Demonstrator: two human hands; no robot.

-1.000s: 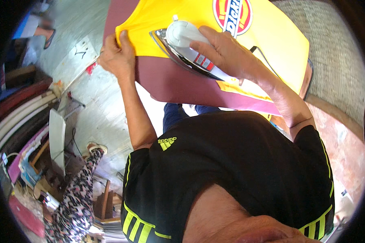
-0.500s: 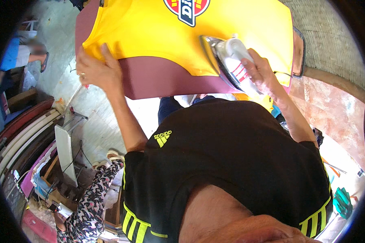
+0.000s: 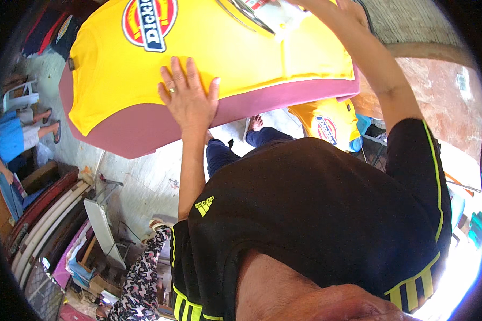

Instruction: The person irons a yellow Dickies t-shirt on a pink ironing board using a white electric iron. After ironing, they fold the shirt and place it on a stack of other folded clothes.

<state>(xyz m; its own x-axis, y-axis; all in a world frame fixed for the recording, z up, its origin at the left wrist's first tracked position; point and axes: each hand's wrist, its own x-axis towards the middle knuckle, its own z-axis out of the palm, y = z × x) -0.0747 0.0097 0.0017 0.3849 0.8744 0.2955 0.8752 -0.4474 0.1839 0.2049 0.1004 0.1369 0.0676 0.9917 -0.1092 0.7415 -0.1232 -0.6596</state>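
Observation:
A yellow shirt (image 3: 230,59) with a round red, white and blue emblem (image 3: 150,24) is spread over a maroon padded ironing board (image 3: 139,128). My left hand (image 3: 190,104) lies flat on the fabric, fingers apart, a ring on one finger. At the top edge of the picture is a clothes iron (image 3: 276,16) with a white body and a shiny metal rim. My right arm reaches up over the shirt to it. Only part of my right hand (image 3: 304,3) shows beside the iron; its fingers are mostly cut off by the picture's edge.
Another yellow garment (image 3: 326,123) hangs below the board, near a blue container (image 3: 360,128). Several board-like slabs (image 3: 53,214) are stacked at lower left beside a white folding panel (image 3: 104,232). One person in blue (image 3: 8,139) and another in patterned trousers (image 3: 139,273) are nearby.
The iron and my right hand have moved away from me to the top edge. My left hand has come right, from the board's edge onto the shirt. The view has shifted over the board.

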